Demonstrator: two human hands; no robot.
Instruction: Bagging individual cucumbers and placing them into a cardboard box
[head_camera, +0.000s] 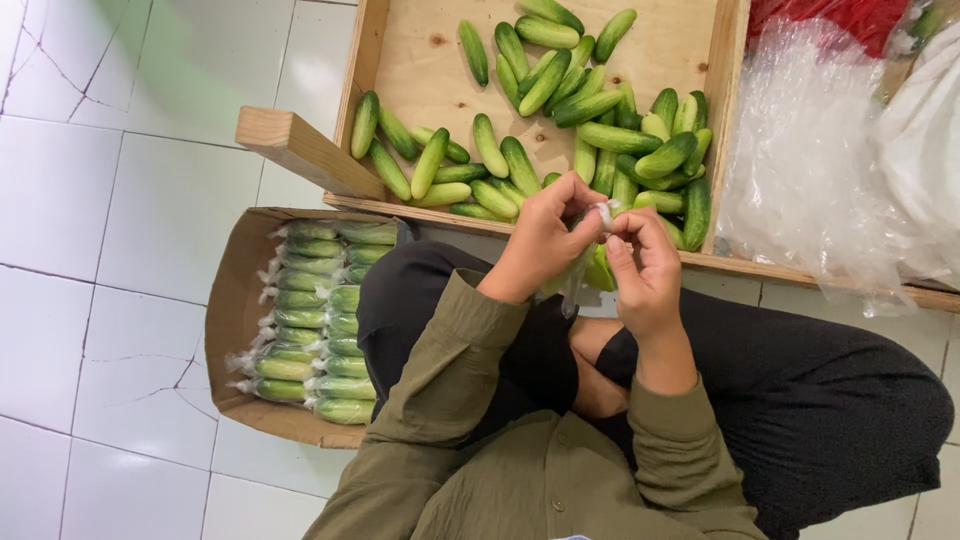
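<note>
Fingertips (603, 222) of both hands pinch together on the twisted neck of a clear plastic bag (603, 211), just above the lap. The left hand (545, 240) and right hand (645, 265) sit side by side, closed on that bag; green cucumbers (598, 270) packed inside it show between the palms. Just beyond the hands lies a wooden crate (420, 60) with loose cucumbers (590, 110) spread over its floor. To the person's left, a cardboard box (232, 300) on the white tiled floor (120, 200) holds rows of bagged cucumbers (320, 320). Crumpled clear plastic sheeting (810, 160) lies to the right of the crate.
</note>
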